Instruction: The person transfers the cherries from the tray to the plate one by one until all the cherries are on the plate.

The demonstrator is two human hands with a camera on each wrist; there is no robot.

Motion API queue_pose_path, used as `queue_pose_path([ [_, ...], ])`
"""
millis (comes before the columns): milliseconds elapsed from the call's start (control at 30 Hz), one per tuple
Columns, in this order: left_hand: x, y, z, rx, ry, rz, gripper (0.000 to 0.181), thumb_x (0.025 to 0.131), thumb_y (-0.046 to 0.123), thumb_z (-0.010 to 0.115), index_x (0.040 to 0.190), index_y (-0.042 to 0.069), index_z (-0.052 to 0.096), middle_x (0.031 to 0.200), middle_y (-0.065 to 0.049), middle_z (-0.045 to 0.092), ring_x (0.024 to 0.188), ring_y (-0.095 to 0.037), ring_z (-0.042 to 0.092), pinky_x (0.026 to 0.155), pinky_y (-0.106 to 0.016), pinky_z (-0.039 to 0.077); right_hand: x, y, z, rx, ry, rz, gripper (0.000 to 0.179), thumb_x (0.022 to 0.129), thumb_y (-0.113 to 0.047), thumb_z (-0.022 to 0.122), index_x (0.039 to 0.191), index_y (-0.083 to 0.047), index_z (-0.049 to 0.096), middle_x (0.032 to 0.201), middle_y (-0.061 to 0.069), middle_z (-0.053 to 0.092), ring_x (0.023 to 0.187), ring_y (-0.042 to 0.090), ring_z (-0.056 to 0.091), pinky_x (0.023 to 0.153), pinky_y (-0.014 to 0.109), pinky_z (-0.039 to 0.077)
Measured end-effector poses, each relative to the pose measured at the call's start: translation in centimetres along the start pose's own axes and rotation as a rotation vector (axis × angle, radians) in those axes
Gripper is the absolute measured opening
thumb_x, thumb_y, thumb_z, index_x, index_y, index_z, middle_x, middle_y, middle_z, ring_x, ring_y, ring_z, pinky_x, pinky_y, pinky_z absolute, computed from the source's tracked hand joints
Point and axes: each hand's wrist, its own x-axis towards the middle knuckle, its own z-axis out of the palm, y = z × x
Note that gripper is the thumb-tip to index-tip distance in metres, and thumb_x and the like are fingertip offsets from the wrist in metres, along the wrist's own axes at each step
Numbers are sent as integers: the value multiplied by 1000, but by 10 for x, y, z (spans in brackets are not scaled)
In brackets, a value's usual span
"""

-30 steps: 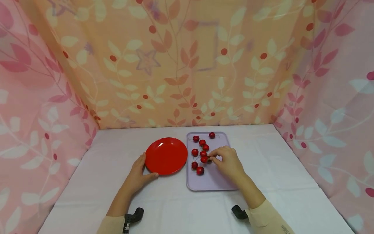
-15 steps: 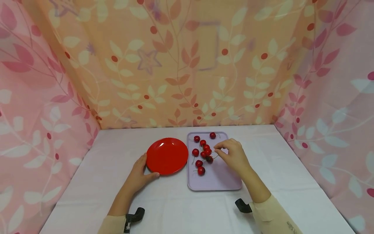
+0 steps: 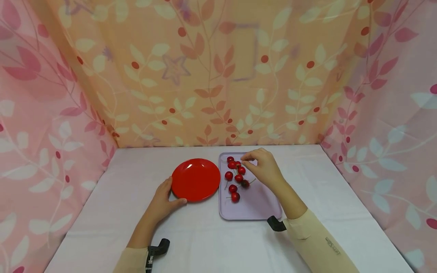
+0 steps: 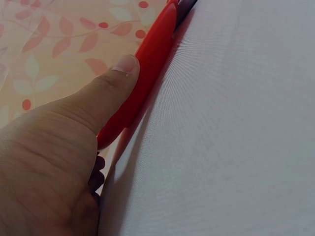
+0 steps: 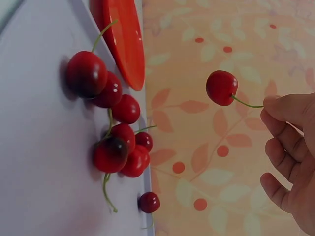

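Observation:
In the head view my right hand point(image 3: 264, 167) is over the far part of the lilac tray point(image 3: 257, 206). Its thumb and forefinger pinch the thin green stem of a cherry point(image 5: 221, 87), which hangs clear of the others in the right wrist view. Several more red cherries point(image 3: 235, 197) with stems lie clustered on the tray. My left hand point(image 3: 164, 203) holds the near left rim of a red plate point(image 3: 196, 182), thumb at the front and fingers along the left side. In the left wrist view the thumb point(image 4: 115, 81) lies against the plate's edge.
The plate stands right beside the tray's left edge. Both are on a white cloth-covered table point(image 3: 211, 242). Floral curtains point(image 3: 211, 76) close off the back and both sides. A black mount point(image 3: 158, 248) sits at each wrist.
My right hand first drew at stems in the cluster's middle. It has since moved up and away toward the far end, with a cherry lifted by its stem. The left hand stays at the plate.

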Motion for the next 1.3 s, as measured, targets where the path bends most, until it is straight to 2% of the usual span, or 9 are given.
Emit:
queue_pose_path([
  [133, 0, 1, -1, -8, 9, 9, 117, 80, 58, 82, 165, 9, 18, 168, -13, 27, 154, -38, 24, 115, -62, 36, 13, -8, 4, 16, -33, 29, 8, 90, -15, 80, 98, -15, 81, 92, -3, 75, 91, 24, 62, 78, 35, 52],
  [300, 0, -1, 2, -3, 12, 19, 117, 79, 59, 82, 165, 11, 18, 167, -11, 29, 153, -37, 26, 115, -61, 38, 26, -18, 12, 15, -63, 74, 8, 91, -18, 79, 99, -18, 81, 96, -5, 74, 94, 19, 59, 81, 36, 54],
  [467, -1, -1, 3, -11, 7, 12, 118, 78, 60, 82, 165, 12, 18, 168, -10, 29, 153, -37, 26, 114, -61, 38, 37, -30, 18, 79, -83, 83, 7, 92, -17, 78, 99, -19, 80, 100, -5, 71, 100, 24, 62, 87, 38, 57],
  [633, -1, 0, 2, -17, 11, 21, 117, 79, 59, 82, 165, 12, 18, 168, -10, 29, 153, -37, 26, 114, -62, 38, 47, -38, 28, 100, -91, 94, 9, 93, -18, 77, 101, -16, 81, 95, -4, 69, 100, 26, 61, 83, 34, 57],
  [1000, 2, -3, -2, 8, 20, 12, 116, 78, 61, 81, 165, 16, 19, 168, -8, 28, 153, -35, 25, 115, -61, 38, 58, -47, 61, 152, -73, 94, 8, 92, -18, 78, 100, -18, 80, 92, -4, 75, 97, 27, 64, 81, 33, 57],
  [1200, 2, -2, 0, -6, 13, 23, 115, 78, 62, 81, 165, 16, 20, 168, -8, 30, 153, -35, 26, 116, -61, 36, 58, -48, 86, 172, -105, 162, 7, 92, -18, 78, 98, -18, 81, 94, -6, 73, 96, 21, 61, 82, 33, 56],
  [1300, 2, -3, 2, -1, 9, 15, 116, 78, 64, 80, 165, 17, 19, 168, -7, 29, 153, -35, 26, 116, -61, 36, 55, -47, 97, 172, -118, 161, 8, 92, -18, 77, 99, -16, 81, 94, -7, 73, 97, 21, 60, 83, 33, 55],
])
